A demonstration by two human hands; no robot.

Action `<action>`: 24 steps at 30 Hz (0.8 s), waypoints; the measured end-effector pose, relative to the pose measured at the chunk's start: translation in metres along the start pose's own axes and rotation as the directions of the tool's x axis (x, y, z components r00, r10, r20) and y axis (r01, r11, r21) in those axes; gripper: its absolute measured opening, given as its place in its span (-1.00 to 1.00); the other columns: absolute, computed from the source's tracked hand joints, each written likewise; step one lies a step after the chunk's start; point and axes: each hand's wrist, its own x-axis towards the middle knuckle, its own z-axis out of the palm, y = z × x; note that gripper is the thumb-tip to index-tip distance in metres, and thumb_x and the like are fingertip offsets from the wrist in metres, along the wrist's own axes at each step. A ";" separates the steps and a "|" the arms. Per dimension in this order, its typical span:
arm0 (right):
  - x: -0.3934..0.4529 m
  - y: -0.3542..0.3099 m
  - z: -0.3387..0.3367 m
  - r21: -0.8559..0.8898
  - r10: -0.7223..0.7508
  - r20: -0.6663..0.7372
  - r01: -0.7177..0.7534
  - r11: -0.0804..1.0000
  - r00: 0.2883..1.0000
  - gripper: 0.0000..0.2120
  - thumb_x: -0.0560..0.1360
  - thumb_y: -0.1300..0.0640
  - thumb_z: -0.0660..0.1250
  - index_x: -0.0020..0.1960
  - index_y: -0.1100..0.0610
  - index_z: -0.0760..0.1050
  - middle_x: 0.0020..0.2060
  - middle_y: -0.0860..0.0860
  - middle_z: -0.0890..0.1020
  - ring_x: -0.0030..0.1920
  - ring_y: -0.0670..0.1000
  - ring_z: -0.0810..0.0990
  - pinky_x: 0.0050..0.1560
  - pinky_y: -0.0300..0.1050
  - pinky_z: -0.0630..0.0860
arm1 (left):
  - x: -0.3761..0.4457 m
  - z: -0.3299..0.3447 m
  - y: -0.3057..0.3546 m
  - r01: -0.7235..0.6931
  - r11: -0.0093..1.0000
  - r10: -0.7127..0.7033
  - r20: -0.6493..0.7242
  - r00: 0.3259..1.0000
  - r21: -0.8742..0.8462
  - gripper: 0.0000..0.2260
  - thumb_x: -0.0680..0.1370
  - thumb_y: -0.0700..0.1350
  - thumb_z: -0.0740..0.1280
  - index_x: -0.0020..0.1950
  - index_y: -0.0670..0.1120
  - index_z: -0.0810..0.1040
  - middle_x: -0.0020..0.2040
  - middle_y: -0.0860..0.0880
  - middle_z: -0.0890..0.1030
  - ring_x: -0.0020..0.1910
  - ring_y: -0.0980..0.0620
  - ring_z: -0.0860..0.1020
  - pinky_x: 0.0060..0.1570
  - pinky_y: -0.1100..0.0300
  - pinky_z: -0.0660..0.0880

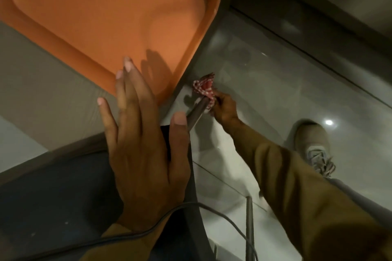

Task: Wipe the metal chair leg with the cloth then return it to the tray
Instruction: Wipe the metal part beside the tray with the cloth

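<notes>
An empty orange tray (101, 17) lies on a grey tabletop at the upper left. My left hand (140, 150) rests flat with fingers spread on the dark chair seat (53, 197), its fingertips reaching the tray's near rim. Low on the right, my right hand (224, 108) holds a red-and-white checked cloth (204, 89) bunched around the far end of the grey metal chair leg (196, 112), near the floor. The leg's upper part is hidden behind my left thumb.
The grey tabletop (42, 95) ends in an edge beside the tray's right corner. A glossy tiled floor (286, 70) fills the right side, with my shoe (314, 146) on it. A grey cable (191, 205) crosses my left wrist. Another chair leg (249, 224) stands at the bottom.
</notes>
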 end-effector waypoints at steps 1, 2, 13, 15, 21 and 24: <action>0.011 0.001 0.005 0.041 0.049 -0.007 -0.049 0.998 0.999 -0.69 0.63 0.33 0.25 0.33 0.28 0.60 0.23 0.30 0.67 0.14 0.16 0.63 0.35 0.22 0.55 | 0.002 0.000 0.000 0.003 1.000 -0.003 0.000 1.000 -0.002 -0.27 0.77 0.26 -0.19 0.79 -0.20 -0.01 0.81 -0.11 0.13 0.82 -0.03 0.06 0.81 -0.08 -0.13; 0.014 0.000 0.010 0.084 0.076 -0.023 -0.074 0.994 0.997 -0.70 0.64 0.32 0.24 0.33 0.29 0.59 0.26 0.30 0.65 0.15 0.14 0.61 0.39 0.17 0.52 | 0.003 0.000 -0.002 0.008 1.000 -0.008 -0.003 1.000 -0.004 -0.27 0.77 0.26 -0.19 0.79 -0.20 -0.01 0.81 -0.11 0.14 0.82 -0.04 0.07 0.81 -0.07 -0.13; -0.192 -0.051 -0.002 0.553 -0.247 0.011 0.200 0.809 0.969 -0.64 0.64 0.48 0.18 0.39 0.34 0.54 0.31 -0.03 0.69 0.36 -0.10 0.62 0.36 -0.27 0.55 | -0.001 0.002 -0.001 0.032 0.999 -0.032 0.012 0.999 0.012 -0.31 0.79 0.20 -0.10 0.79 -0.22 0.02 0.81 -0.12 0.13 0.82 -0.07 0.08 0.82 -0.11 -0.13; -0.185 -0.050 -0.002 0.578 -0.215 -0.011 0.182 0.796 0.976 -0.65 0.62 0.44 0.22 0.33 0.25 0.59 0.33 0.15 0.66 0.39 0.06 0.61 0.47 0.01 0.52 | -0.001 -0.001 0.000 0.039 0.999 -0.039 0.017 0.999 0.014 -0.31 0.78 0.18 -0.07 0.79 -0.23 0.04 0.81 -0.11 0.13 0.82 -0.07 0.09 0.82 -0.18 -0.10; -0.092 -0.012 0.009 0.278 -0.224 -0.150 0.258 0.925 0.963 -0.64 0.55 0.54 0.25 0.28 0.36 0.60 0.26 0.22 0.68 0.31 0.30 0.63 0.39 0.34 0.50 | -0.002 0.002 -0.003 0.009 0.999 -0.011 -0.044 0.999 -0.042 -0.32 0.80 0.19 -0.10 0.79 -0.22 0.01 0.81 -0.13 0.12 0.82 -0.07 0.08 0.81 -0.14 -0.11; -0.030 0.005 0.006 0.140 -0.149 -0.104 0.163 0.977 0.983 -0.64 0.57 0.50 0.24 0.30 0.35 0.61 0.26 0.25 0.67 0.30 0.32 0.62 0.40 0.31 0.49 | -0.004 0.005 -0.001 0.016 0.999 -0.018 -0.053 0.998 -0.047 -0.32 0.80 0.19 -0.12 0.79 -0.24 0.01 0.81 -0.14 0.12 0.82 -0.06 0.09 0.82 -0.17 -0.10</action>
